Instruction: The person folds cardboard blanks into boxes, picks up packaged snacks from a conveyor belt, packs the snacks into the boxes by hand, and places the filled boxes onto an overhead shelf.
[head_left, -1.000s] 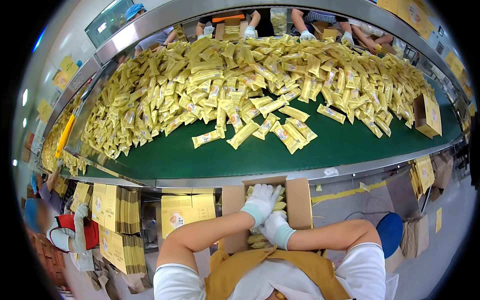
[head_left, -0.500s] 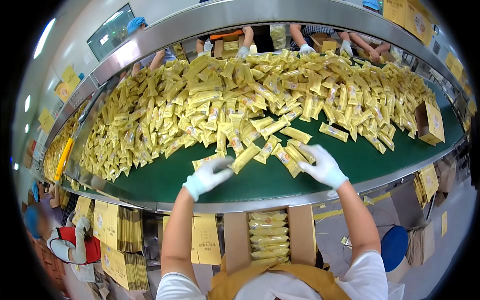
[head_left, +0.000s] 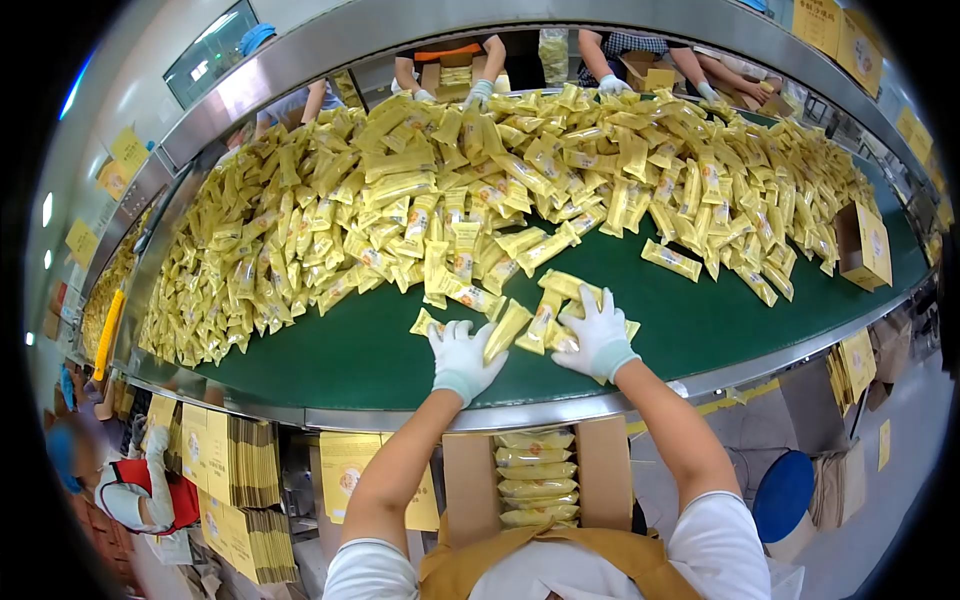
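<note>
My left hand (head_left: 465,360), in a white glove, rests at the near edge of the pile on the green conveyor belt (head_left: 370,350). Its fingers are apart and reach over a small yellow packet (head_left: 425,321), while its thumb side is against a tilted yellow packet (head_left: 509,328). Also gloved, my right hand (head_left: 603,343) lies with spread fingers across several packets, partly hiding them. Between the hands is another packet (head_left: 540,322). Below the belt's edge, an open carton (head_left: 603,470) in front of my body holds a column of yellow packets (head_left: 537,473).
A large heap of yellow packets (head_left: 400,190) covers the belt's far side. A small open box (head_left: 864,246) stands at the right. Flat cartons (head_left: 230,455) are stacked lower left, near a co-worker (head_left: 140,490). Across the belt, other people's gloved hands (head_left: 480,94) work. A blue stool (head_left: 784,496) stands lower right.
My left hand has moved right and down to touch the packets. The right hand has shifted left over its packets, and the loose packets between the hands now lie closer together.
</note>
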